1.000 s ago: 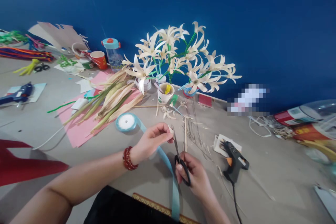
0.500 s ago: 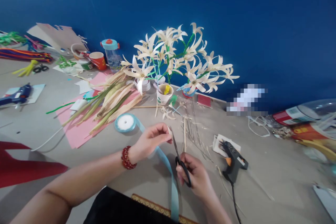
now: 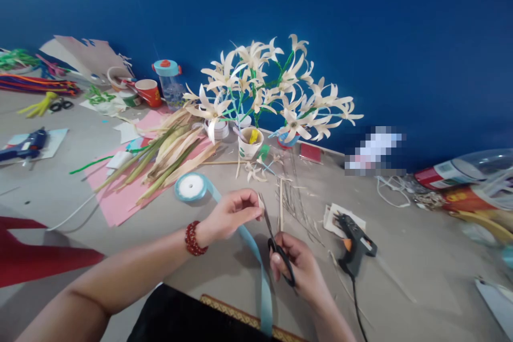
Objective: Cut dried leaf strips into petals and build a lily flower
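The left hand [image 3: 232, 215] is pinching a small pale piece [image 3: 260, 202] between thumb and bent fingertips above the middle of the worktop [image 3: 436, 262], the fingers hiding most of it. The right hand [image 3: 298, 262] is closing round the scissors [image 3: 273, 238], thumb and fingers gripping the black loops, the blades pointing toward the far edge beside the pale piece; how far they are parting, I cannot tell. Light-blue ribbon [image 3: 262, 278] is running from its spool [image 3: 191, 187] beneath the left hand toward the near edge. Rightward, open surface is separating the right hand from a black glue gun [image 3: 356, 243] and widening toward the near right corner. On the left, dried husks [image 3: 168, 163] on pink paper [image 3: 105, 200] are crowding the room beyond the spool. Near the far edge, cream flowers [image 3: 214, 109] are rising above a paper cup [image 3: 246, 150].
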The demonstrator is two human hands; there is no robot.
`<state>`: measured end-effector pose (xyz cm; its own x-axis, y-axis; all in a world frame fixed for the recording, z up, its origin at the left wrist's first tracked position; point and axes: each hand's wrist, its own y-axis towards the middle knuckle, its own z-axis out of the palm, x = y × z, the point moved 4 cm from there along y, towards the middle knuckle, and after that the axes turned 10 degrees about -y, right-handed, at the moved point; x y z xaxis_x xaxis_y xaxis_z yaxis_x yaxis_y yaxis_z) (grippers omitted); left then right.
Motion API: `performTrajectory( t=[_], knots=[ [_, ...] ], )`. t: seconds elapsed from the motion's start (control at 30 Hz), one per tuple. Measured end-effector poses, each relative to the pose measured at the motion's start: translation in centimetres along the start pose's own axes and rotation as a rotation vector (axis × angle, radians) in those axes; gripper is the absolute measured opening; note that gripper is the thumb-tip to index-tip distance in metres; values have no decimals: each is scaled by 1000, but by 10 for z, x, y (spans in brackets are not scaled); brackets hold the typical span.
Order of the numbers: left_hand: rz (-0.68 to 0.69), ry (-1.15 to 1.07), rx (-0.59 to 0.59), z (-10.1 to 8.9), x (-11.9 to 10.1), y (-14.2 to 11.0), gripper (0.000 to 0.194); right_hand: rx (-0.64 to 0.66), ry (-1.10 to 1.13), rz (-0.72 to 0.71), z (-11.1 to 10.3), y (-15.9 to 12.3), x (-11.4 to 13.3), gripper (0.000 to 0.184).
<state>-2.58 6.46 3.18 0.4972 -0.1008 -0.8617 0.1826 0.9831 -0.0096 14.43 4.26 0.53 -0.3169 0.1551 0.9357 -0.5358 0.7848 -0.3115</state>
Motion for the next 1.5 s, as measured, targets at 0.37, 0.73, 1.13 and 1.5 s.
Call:
performTrajectory(
  t=[0.37, 0.73, 1.13, 1.5],
  knots=[
    [-7, 30, -15, 1, -3, -1, 26, -25, -33, 2, -1, 2, -10, 54],
    [31, 196, 99, 2, -4, -1, 28, 18, -28, -74, -3, -1, 4, 51],
    [3, 146, 121, 0, 0, 0, 31, 40, -12, -60, -2, -3, 2, 53],
    [1, 93, 169, 0, 0, 0, 30, 34, 45, 7, -3, -2, -4, 54]
  ],
)
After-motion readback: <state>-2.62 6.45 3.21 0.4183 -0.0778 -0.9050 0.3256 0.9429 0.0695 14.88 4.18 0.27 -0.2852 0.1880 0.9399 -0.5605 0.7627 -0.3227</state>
